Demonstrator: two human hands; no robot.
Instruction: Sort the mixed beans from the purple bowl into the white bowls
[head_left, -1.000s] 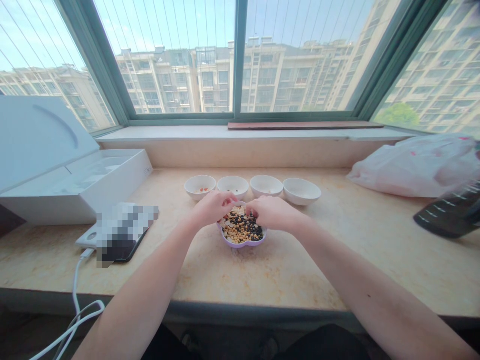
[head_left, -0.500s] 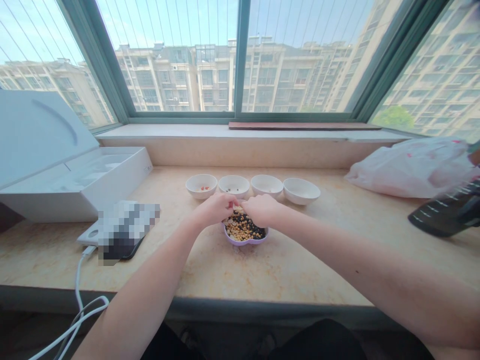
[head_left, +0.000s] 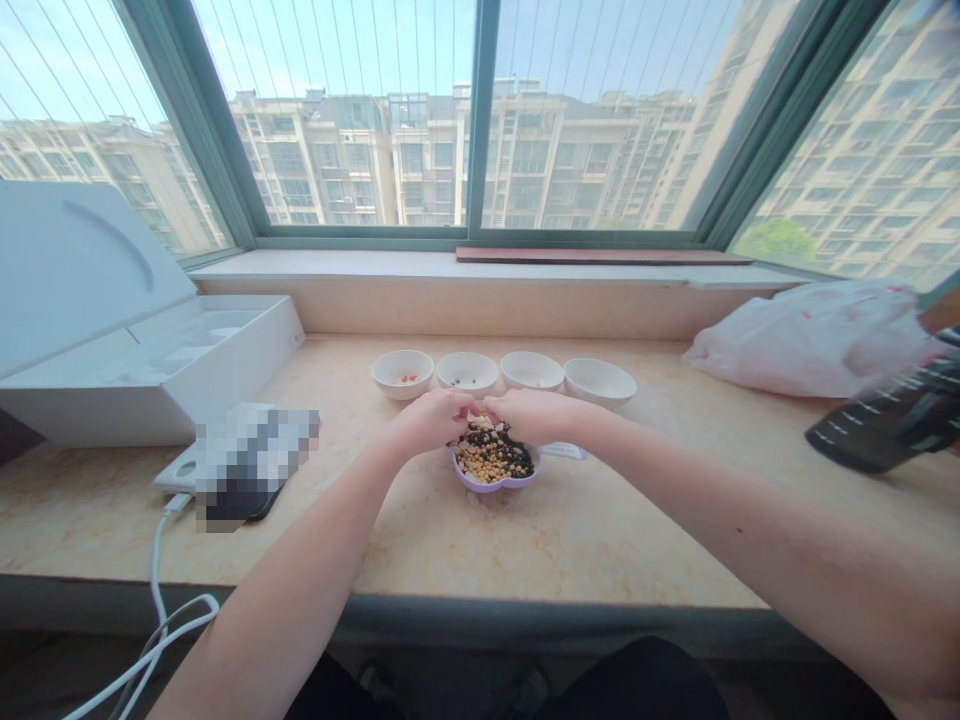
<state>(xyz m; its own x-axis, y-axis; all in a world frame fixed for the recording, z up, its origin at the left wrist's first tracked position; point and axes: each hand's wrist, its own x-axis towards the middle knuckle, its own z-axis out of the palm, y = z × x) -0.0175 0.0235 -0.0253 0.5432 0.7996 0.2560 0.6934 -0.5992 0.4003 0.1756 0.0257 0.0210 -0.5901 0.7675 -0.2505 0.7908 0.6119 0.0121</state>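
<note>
A purple bowl (head_left: 496,488) with a flat handle (head_left: 566,451) holds a mix of yellow beans, black beans and pale flat pieces. At its far left rim is my left hand (head_left: 436,418), fingers curled and fingertips pinched over the mix. My right hand (head_left: 529,415) reaches over the far right part, its fingers bent in and close to the left fingertips. Whatever lies between the fingers of either hand is too small to make out. Behind the hands stand several white bowls in a row. The leftmost bowl (head_left: 386,386) has a few orange-red bits; its neighbour (head_left: 480,388) has a few dark ones.
On the left are an open white box (head_left: 225,370), a white device (head_left: 176,470) with a cable (head_left: 154,560), and a blurred-out dark object. To the right lie a plastic bag (head_left: 802,340) and a black bottle (head_left: 862,435). A window sill (head_left: 360,263) runs behind.
My right hand has shifted slightly up and away, uncovering the bowl's handle and more black beans. My left hand has barely moved. The view has shifted slightly.
</note>
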